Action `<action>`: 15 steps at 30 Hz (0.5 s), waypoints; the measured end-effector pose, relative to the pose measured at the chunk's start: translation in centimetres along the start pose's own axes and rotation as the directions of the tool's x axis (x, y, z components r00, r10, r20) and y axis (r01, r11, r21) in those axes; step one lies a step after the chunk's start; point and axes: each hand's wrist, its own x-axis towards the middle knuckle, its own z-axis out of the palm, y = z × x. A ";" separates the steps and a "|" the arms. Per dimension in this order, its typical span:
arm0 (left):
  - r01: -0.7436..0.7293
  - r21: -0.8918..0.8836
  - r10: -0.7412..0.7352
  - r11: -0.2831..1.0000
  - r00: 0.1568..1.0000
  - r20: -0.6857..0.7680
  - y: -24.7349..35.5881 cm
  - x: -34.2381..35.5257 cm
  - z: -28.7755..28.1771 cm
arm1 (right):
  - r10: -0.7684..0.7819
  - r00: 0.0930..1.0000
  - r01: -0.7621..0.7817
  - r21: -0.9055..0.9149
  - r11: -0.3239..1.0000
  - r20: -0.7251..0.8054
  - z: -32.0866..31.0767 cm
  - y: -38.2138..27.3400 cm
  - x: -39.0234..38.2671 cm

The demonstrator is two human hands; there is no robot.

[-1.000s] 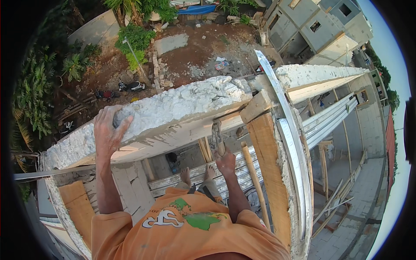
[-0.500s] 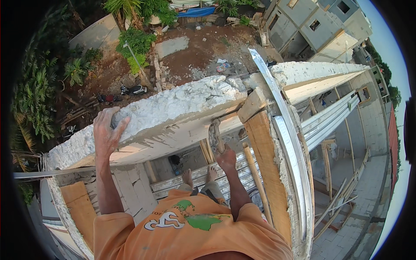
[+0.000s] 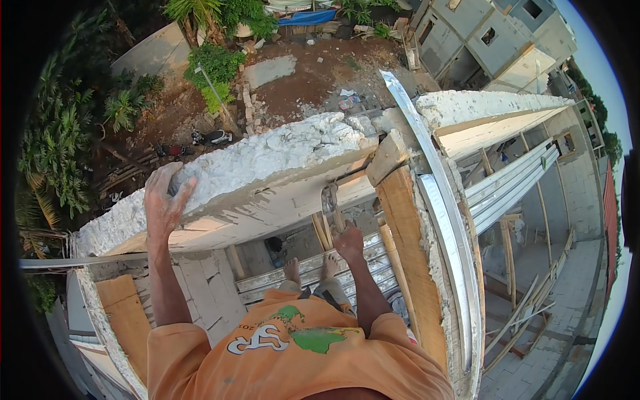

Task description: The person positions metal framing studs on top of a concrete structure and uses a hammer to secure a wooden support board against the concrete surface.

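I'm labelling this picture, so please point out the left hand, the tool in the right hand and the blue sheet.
Left hand [image 3: 163, 208]: head view, on its back.
Tool [image 3: 330, 201]: head view, on its grey upper part.
Blue sheet [image 3: 307, 18]: head view, on its middle.

Mid-frame, room opens left of the right hand [image 3: 349, 242]; pole [image 3: 396, 267] and wooden board [image 3: 415, 260] obstruct its right side.

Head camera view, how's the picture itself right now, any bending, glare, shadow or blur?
In the head view, the metal strips look bowed and catch bright glare; the head view's corners are black; at its left, the trees lie in deep shade; also there, the tool in the right hand looks slightly soft.
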 end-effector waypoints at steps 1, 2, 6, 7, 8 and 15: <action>0.002 -0.011 -0.003 1.000 1.000 -0.022 0.0 0.3 0.0 | 0.012 0.999 -0.009 -0.080 0.997 0.033 0.1 0.7 0.0; -0.006 -0.008 0.006 1.000 0.999 -0.033 0.1 0.9 -0.3 | 0.028 0.998 -0.017 -0.159 0.987 0.063 0.4 1.2 0.3; -0.097 -0.051 0.087 0.994 0.982 -0.167 1.5 -0.6 -0.1 | 0.041 0.998 -0.038 -0.054 0.998 0.054 -0.3 0.2 -1.5; -0.209 -0.006 0.199 0.978 0.942 -0.269 2.6 -1.6 0.0 | 0.020 0.999 -0.018 -0.063 0.998 0.028 -0.6 0.3 -2.1; -0.216 -0.196 0.165 0.956 0.955 -0.248 4.6 -2.7 0.4 | 0.003 1.000 -0.002 -0.075 0.997 0.012 -0.7 0.7 -3.0; 0.788 -0.598 -0.109 -0.144 0.588 0.801 11.1 -10.6 18.9 | 0.314 0.933 -0.255 -0.294 0.921 0.177 -2.6 8.3 -9.1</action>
